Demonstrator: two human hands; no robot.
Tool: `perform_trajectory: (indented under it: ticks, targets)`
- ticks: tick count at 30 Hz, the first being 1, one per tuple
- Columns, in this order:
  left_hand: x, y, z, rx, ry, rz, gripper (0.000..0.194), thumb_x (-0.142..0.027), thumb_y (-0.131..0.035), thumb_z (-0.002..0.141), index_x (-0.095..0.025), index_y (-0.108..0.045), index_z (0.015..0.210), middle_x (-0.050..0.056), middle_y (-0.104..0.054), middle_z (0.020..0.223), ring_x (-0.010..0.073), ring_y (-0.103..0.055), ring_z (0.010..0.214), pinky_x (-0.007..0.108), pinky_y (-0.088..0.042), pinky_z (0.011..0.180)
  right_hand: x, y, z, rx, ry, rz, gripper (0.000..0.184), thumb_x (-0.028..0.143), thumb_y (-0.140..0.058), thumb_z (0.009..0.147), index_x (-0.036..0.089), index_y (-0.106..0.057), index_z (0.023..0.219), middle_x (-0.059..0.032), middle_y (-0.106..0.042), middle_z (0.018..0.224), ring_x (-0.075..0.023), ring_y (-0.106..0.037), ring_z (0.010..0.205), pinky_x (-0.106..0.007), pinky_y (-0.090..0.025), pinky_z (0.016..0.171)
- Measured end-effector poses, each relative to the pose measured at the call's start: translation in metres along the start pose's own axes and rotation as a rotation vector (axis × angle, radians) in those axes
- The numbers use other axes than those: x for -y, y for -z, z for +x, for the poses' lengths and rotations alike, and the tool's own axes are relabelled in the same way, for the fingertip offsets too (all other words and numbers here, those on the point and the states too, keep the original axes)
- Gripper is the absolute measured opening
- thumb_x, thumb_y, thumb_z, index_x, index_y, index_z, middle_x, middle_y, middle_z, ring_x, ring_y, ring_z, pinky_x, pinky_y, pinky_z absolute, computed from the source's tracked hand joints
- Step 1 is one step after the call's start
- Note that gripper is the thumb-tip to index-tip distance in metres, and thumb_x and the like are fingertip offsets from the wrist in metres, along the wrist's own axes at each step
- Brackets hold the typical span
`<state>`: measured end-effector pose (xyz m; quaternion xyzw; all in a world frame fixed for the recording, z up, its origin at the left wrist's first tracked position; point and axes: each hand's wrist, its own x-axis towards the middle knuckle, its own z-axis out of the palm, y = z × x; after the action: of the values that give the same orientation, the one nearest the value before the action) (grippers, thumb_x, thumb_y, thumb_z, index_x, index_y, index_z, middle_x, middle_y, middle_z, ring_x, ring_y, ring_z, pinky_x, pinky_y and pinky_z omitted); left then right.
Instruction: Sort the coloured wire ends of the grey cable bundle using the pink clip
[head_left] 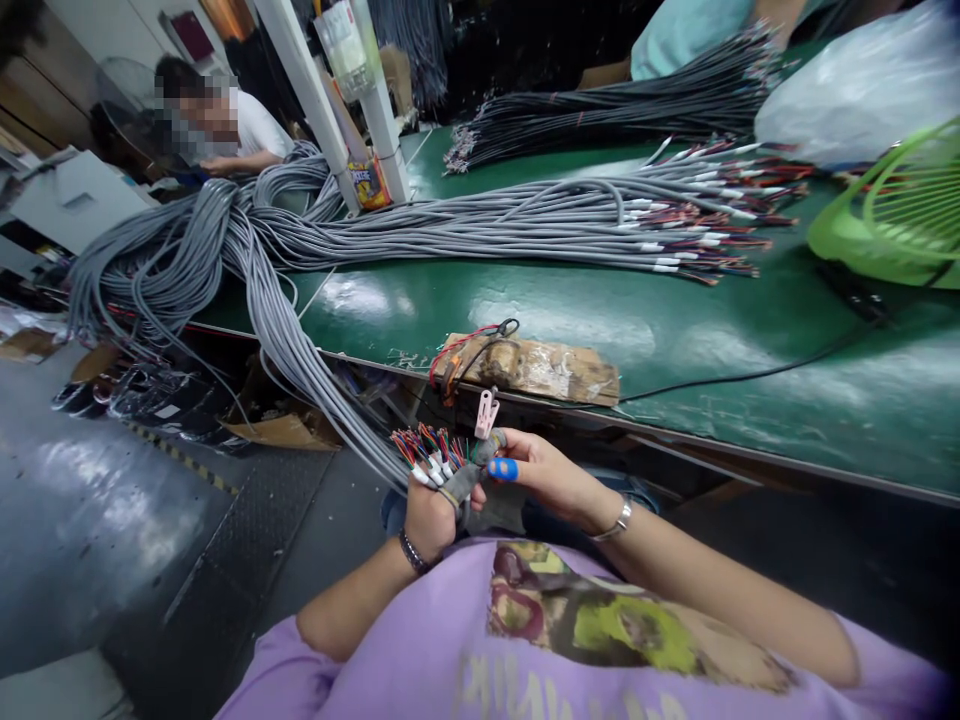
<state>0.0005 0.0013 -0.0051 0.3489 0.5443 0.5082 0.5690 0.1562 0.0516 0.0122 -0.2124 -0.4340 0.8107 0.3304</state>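
My left hand (431, 522) is closed around a bundle of grey cables (367, 440). White sleeves and fanned-out coloured wire ends (424, 445) stick up above its fist. A grey cover wraps the left thumb. Close against the bundle's right side, my right hand (544, 475) has its thumb and index finger pinched together; what lies between them is too small to make out. The right thumb wears a blue cover (503, 469), and its index finger a grey one. Just above the right fingertips is a pale pink clip (487, 413); I cannot tell what it is fastened to.
A green table (697, 335) carries long grey cables (465, 230), black cables (600, 115), a green fan (892, 205) and a plastic bag (862, 85). A wooden block (540, 368) with wires sits at its edge. Another person (251, 125) works at the back left.
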Motion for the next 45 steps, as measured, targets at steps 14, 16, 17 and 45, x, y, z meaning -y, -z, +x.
perform_trajectory:
  ticks: [14,16,17,45]
  targets:
    - [-0.010,0.002,-0.003,0.075,-0.068,-0.011,0.032,-0.043,-0.074,0.070,-0.013,-0.066,0.062,0.003,-0.064,0.051,0.0126,-0.057,0.044,0.023,-0.047,0.045,-0.002,-0.010,0.005,-0.190,0.010,-0.126,0.034,0.044,-0.076,0.070,0.019,-0.052,0.066,0.0010,-0.063,0.054,-0.0152,-0.059,0.053,-0.028,-0.042,0.056]
    - [-0.008,0.001,-0.001,0.035,-0.047,-0.061,0.033,-0.044,-0.074,0.070,-0.013,-0.066,0.061,0.003,-0.063,0.050,0.0131,-0.058,0.044,0.023,-0.046,0.044,0.000,-0.013,0.004,-0.162,0.044,-0.108,0.033,0.042,-0.075,0.072,0.020,-0.051,0.066,0.0002,-0.064,0.056,-0.0162,-0.061,0.056,-0.030,-0.044,0.059]
    - [-0.008,0.000,-0.001,0.013,-0.033,-0.082,0.033,-0.044,-0.075,0.069,-0.013,-0.065,0.061,0.003,-0.063,0.049,0.0133,-0.058,0.044,0.023,-0.046,0.044,0.001,-0.014,0.003,-0.141,0.060,-0.097,0.031,0.041,-0.073,0.074,0.020,-0.052,0.067,-0.0002,-0.065,0.058,-0.0168,-0.061,0.057,-0.030,-0.045,0.060]
    - [-0.032,-0.025,0.005,-0.032,0.023,-0.133,0.032,-0.042,-0.079,0.060,-0.012,-0.065,0.059,0.001,-0.058,0.043,0.0106,-0.052,0.037,0.023,-0.043,0.040,0.002,0.003,0.040,-0.428,0.098,0.205,0.052,0.068,-0.072,0.062,0.017,-0.066,0.068,-0.0021,-0.059,0.060,-0.0121,-0.049,0.054,-0.025,-0.043,0.051]
